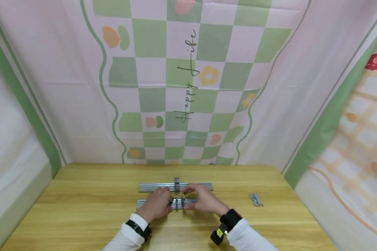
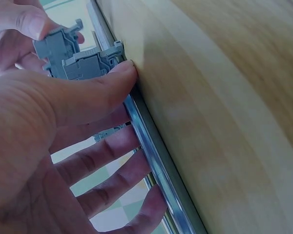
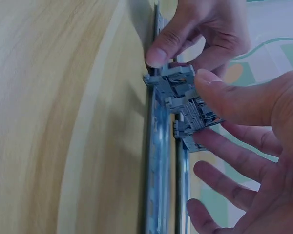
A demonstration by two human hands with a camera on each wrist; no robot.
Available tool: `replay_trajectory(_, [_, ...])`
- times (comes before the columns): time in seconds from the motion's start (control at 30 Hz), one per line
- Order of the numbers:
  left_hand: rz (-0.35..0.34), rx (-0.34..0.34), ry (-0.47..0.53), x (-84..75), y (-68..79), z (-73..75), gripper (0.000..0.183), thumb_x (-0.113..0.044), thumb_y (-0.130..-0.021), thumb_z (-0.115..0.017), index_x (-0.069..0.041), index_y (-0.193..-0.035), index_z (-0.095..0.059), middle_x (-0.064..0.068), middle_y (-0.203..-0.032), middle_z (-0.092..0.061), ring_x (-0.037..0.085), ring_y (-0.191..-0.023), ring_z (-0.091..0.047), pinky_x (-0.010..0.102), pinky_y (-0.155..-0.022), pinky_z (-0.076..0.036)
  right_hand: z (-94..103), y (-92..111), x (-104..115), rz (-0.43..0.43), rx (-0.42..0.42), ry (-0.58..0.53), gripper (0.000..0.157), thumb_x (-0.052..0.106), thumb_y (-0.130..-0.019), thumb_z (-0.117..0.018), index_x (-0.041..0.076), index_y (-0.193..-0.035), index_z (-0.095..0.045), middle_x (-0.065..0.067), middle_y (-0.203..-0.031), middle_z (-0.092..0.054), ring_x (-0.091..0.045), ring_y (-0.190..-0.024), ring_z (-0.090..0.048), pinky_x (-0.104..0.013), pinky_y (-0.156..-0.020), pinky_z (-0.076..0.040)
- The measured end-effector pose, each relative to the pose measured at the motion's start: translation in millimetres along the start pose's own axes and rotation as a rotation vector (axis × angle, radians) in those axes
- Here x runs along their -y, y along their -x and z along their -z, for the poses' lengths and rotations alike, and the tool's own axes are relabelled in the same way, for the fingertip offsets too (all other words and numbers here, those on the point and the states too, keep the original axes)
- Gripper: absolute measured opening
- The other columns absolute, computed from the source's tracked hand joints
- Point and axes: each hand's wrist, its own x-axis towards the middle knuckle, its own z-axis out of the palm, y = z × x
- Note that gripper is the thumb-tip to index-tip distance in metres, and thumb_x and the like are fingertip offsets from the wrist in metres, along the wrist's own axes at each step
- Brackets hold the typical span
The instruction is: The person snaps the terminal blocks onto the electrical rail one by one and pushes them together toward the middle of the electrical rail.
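Two metal DIN rails lie on the table, a near rail (image 1: pixel 140 202) and a far rail (image 1: pixel 149 187). My left hand (image 1: pixel 157 205) grips a grey terminal block (image 2: pixel 85 67) seated across the near rail, thumb at its foot, other fingers on the rail's far side. Just to the right, my right hand (image 1: pixel 205 200) pinches a second grey terminal block (image 3: pixel 198 113) between thumb and fingers, upright close beside the first; its remaining fingers are spread. Several terminal blocks (image 1: pixel 177 184) stand together on the far rail.
One loose grey terminal block (image 1: pixel 256 199) lies flat on the wooden table (image 1: pixel 91 205), right of the rails. A patterned cloth (image 1: pixel 150 73) hangs behind the table's back edge, and more cloth flanks both sides.
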Motion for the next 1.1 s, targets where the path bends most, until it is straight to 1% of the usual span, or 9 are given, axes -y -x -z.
replay_trajectory(0.1, [0.000, -0.010, 0.002, 0.1, 0.1, 1.0, 0.013, -0.029, -0.071, -0.073, -0.019, -0.073, -0.066, -0.006, -0.077, -0.047, 0.014, -0.070, -0.045, 0.027, -0.055, -0.041, -4.1, -4.1, -1.2, -0.007, -0.006, -0.015, 0.047, 0.020, -0.069, -0.076, 0.014, -0.112, -0.057, 0.002, -0.108, -0.061, -0.024, -0.105, -0.055, -0.050, -0.096, -0.033])
replay_trajectory(0.23, [-0.005, -0.019, 0.007, 0.1, 0.3, 1.7, 0.013, -0.029, -0.070, -0.074, -0.019, -0.073, -0.066, -0.006, -0.077, -0.047, 0.014, -0.070, -0.046, 0.027, -0.055, -0.041, -5.7, -7.8, -0.9, -0.044, 0.003, -0.048, 0.046, 0.018, -0.069, -0.076, 0.014, -0.110, -0.057, 0.003, -0.107, -0.060, -0.025, -0.105, -0.055, -0.047, -0.095, -0.036])
replay_trajectory(0.4, [-0.003, -0.015, 0.002, 0.3, 0.3, 1.8, 0.012, -0.029, -0.070, -0.074, -0.020, -0.075, -0.068, -0.006, -0.077, -0.047, 0.013, -0.070, -0.045, 0.027, -0.055, -0.040, -6.2, -12.0, -1.3, -0.083, 0.025, -0.050, 0.045, 0.022, -0.071, -0.075, 0.014, -0.111, -0.056, 0.003, -0.106, -0.061, -0.022, -0.104, -0.055, -0.043, -0.094, -0.037])
replay_trajectory(0.5, [-0.001, -0.010, -0.001, 0.3, 0.3, 1.8, 0.013, -0.030, -0.070, -0.074, -0.020, -0.077, -0.068, -0.006, -0.078, -0.048, 0.013, -0.070, -0.046, 0.027, -0.055, -0.041, -7.0, -13.8, -0.8, -0.099, 0.030, -0.046, 0.045, 0.024, -0.073, -0.074, 0.013, -0.112, -0.056, 0.002, -0.106, -0.062, -0.021, -0.103, -0.056, -0.043, -0.094, -0.037])
replay_trajectory(0.67, [0.007, 0.004, 0.009, 0.3, -0.3, 0.9, 0.014, -0.030, -0.071, -0.073, -0.019, -0.079, -0.069, -0.006, -0.079, -0.048, 0.013, -0.071, -0.046, 0.027, -0.054, -0.040, -9.9, -15.6, -0.4, -0.091, 0.039, -0.062, 0.042, 0.022, -0.075, -0.072, 0.011, -0.113, -0.056, -0.001, -0.106, -0.062, -0.024, -0.103, -0.056, -0.044, -0.094, -0.037])
replay_trajectory(0.87, [0.014, 0.000, 0.016, 1.0, -1.5, 0.0, 0.014, -0.030, -0.071, -0.073, -0.018, -0.078, -0.068, -0.005, -0.080, -0.049, 0.014, -0.070, -0.045, 0.027, -0.054, -0.040, -11.8, -17.1, -0.5, -0.113, 0.047, -0.091, 0.043, 0.022, -0.074, -0.072, 0.011, -0.113, -0.056, 0.001, -0.105, -0.062, -0.022, -0.103, -0.056, -0.042, -0.095, -0.036])
replay_trajectory(1.1, [0.016, -0.005, 0.008, 1.7, -1.7, 0.1, 0.014, -0.030, -0.071, -0.073, -0.018, -0.076, -0.068, -0.005, -0.078, -0.048, 0.014, -0.069, -0.045, 0.027, -0.053, -0.038, -14.2, -18.2, -1.5, -0.107, 0.032, -0.052, 0.045, 0.024, -0.071, -0.075, 0.013, -0.111, -0.057, 0.003, -0.103, -0.062, -0.020, -0.101, -0.057, -0.039, -0.093, -0.039])
